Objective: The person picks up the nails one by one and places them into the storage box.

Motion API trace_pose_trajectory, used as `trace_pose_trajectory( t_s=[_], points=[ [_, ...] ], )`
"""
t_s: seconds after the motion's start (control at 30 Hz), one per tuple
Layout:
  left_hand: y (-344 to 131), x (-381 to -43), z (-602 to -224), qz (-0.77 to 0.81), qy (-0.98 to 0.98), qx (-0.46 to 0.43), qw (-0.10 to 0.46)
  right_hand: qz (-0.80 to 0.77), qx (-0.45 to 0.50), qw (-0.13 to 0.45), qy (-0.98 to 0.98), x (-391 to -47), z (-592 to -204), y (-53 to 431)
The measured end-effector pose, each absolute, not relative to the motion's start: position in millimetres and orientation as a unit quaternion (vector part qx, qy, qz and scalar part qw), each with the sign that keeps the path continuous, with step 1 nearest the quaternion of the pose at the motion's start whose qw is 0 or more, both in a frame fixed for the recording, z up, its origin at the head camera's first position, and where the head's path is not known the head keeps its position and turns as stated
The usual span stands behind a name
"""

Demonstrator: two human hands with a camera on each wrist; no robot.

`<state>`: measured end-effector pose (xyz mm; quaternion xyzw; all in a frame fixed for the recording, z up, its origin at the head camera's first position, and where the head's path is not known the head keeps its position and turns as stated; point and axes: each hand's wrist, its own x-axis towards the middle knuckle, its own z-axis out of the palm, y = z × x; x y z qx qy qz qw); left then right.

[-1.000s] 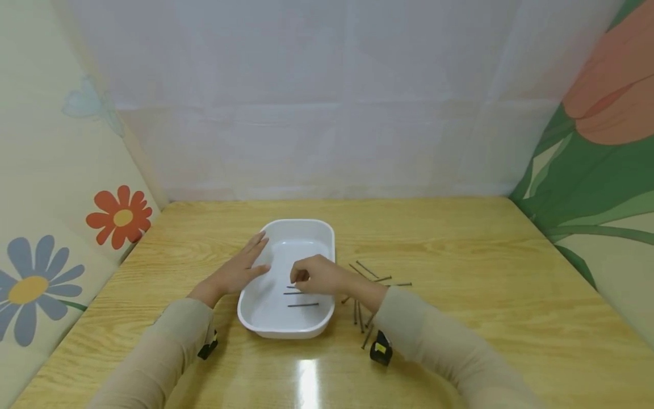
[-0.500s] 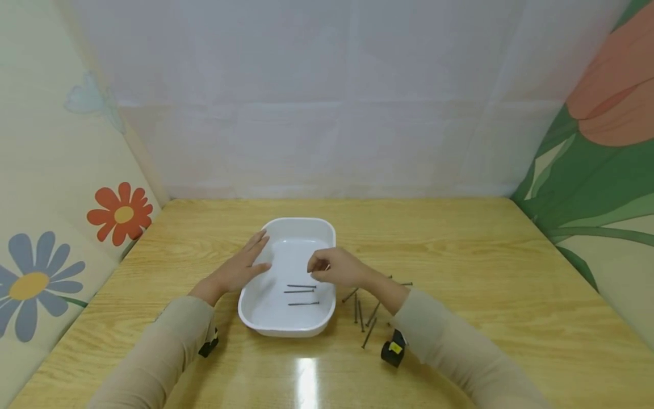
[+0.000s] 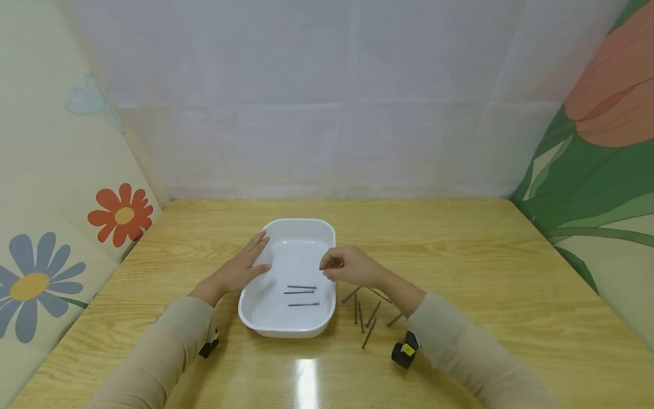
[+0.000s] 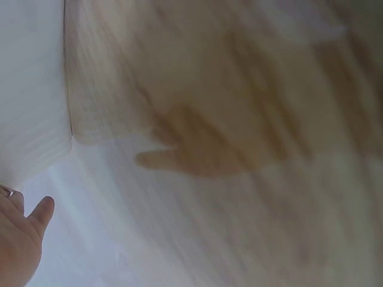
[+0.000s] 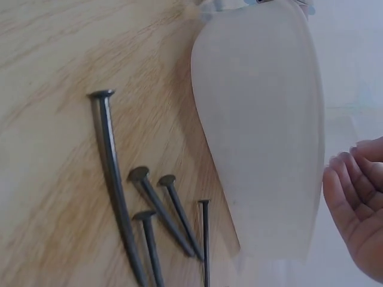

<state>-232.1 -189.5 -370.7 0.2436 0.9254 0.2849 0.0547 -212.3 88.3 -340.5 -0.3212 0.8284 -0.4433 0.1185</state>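
A white plastic tray (image 3: 293, 258) stands left of centre on the table, with three nails (image 3: 298, 292) lying crosswise on its floor. My left hand (image 3: 240, 270) rests against the tray's left rim, fingers and thumb extended. Over the right rim hovers my right hand (image 3: 355, 266), fingers loosely curled toward the thumb. In the right wrist view, nothing shows between the fingers of my right hand (image 5: 362, 209), beside the tray wall (image 5: 257, 131). Several loose nails (image 3: 361, 318) lie on the table to the right of the tray; the right forearm hides part of the group.
The table (image 3: 460, 244) has a wood-grain top. A white sheet (image 3: 306, 113) hangs behind it, and flower-patterned panels (image 3: 46, 170) flank the sides. Black wrist cameras (image 3: 405, 353) sit below each forearm, the right one near the loose nails.
My right hand has moved right, from above the nails inside the tray to its right rim, uncovering those nails. The left hand stays in place.
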Motion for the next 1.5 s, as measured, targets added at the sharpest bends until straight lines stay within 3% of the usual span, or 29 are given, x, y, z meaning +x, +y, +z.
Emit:
trace_pose_trajectory(
  t_s=[0.83,1.5],
  points=[
    [-191,-233,-373,0.286,0.926,0.237,0.064,-0.430,-0.283,0.106,0.851,-211,-349,139],
    [-191,-231,-374,0.287,0.925,0.241,0.059,-0.405,-0.245,0.134,0.871,-211,-362,171]
  ],
)
